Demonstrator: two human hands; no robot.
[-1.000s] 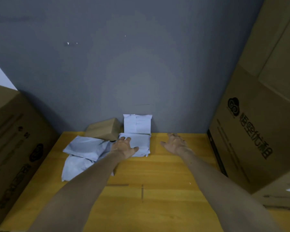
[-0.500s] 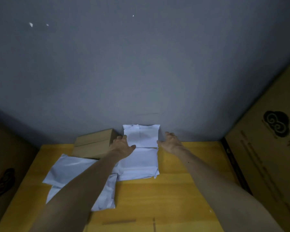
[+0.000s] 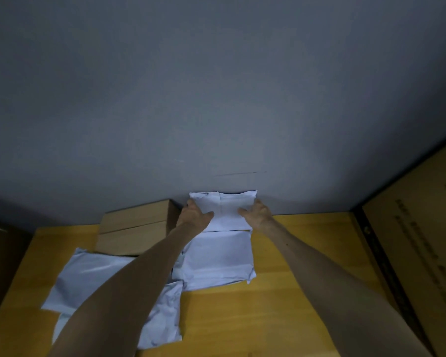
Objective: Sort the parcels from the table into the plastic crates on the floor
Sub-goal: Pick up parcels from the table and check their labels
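Yellow wooden table (image 3: 281,318), grey wall (image 3: 216,86) behind, upright white parcel (image 3: 225,208)

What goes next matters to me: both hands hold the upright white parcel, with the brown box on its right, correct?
No. In the head view the brown box is left of the white parcel; the left hand and right hand hold it.

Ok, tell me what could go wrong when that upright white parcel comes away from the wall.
1. The left hand and right hand hold the upright white parcel only by its side edges; the soft bag may sag or slip.
2. Its lower edge seems to rest on the flat white parcel, which could get dragged along.
3. The left forearm crosses low over the white mailers and might nudge them.
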